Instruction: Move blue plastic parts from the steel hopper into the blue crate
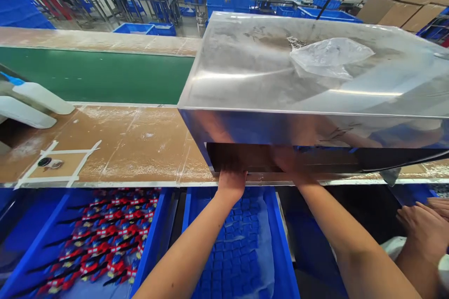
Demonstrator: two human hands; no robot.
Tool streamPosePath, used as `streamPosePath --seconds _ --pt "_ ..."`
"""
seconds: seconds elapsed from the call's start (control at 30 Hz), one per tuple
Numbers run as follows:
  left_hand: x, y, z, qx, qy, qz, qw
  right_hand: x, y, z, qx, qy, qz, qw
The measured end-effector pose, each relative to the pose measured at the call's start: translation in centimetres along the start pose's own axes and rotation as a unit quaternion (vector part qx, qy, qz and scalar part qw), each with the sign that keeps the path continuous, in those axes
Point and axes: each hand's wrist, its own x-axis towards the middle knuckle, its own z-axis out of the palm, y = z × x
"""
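My left hand [233, 181] reaches into the dark slot in the front of a metal box [245, 88]; its fingers are hidden inside. To its right, my right hand [288, 161] is also in the slot, dim and blurred, so its fingers and anything in them cannot be made out. Below my forearms sits a blue bin [293, 285] with rows of small blue square pieces [233, 243] and a clear plastic sheet. Another blue bin [150, 252] at left holds several red and blue figures [105, 230] with black parts.
A brown bench top [140, 145] runs along a green conveyor belt [105, 74]. White bottles [42, 96] lie at far left, near a taped square with a small black-capped item [49, 162]. A plastic bag [329, 53] rests on the box. Another person's hands [424, 226] are at right.
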Motion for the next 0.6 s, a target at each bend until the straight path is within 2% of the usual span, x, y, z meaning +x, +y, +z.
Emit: streamPosePath --seconds 0.07,0.13,0.17,0.23,0.3,0.33,0.37,0.43,0.5,0.6 --pt "-0.4 -0.2 -0.1 -0.018 0.019 -0.001 1.000 -3.0 -1.7 1.1 0.026 -0.018 -0.023 0.999" --pt "-2.1 -0.8 0.3 -0.045 0.056 0.009 0.997 -7.9 -2.8 3.0 0.087 -0.043 -0.042 0.994" --pt "-3.7 -1.2 0.8 -0.063 0.074 0.020 0.995 -10.7 -2.9 4.2 0.119 -0.069 -0.028 0.990" --pt "-8.0 -2.0 2.8 -0.100 0.082 0.043 0.991 -16.3 -2.3 6.8 0.158 -0.164 0.049 0.973" --pt "-13.6 -2.8 5.6 -0.132 0.022 0.025 0.991 -21.1 -0.9 9.3 0.142 -0.283 0.177 0.932" --pt "-16.4 -3.1 7.2 -0.139 -0.035 -0.012 0.990 -22.9 -0.2 10.4 0.119 -0.332 0.226 0.908" --pt "-19.1 -3.3 8.7 -0.136 -0.101 -0.062 0.984 -24.4 0.5 11.4 0.099 -0.367 0.260 0.887" --pt "-23.6 -3.4 11.2 -0.125 -0.225 -0.159 0.953 -26.5 1.4 12.9 0.069 -0.406 0.293 0.863" --pt "-26.2 -2.9 12.8 -0.110 -0.312 -0.228 0.916 -27.6 1.7 14.1 0.059 -0.416 0.307 0.854" --pt "-27.4 -1.7 14.0 -0.096 -0.370 -0.292 0.877 -28.8 1.7 15.7 0.055 -0.418 0.309 0.852"
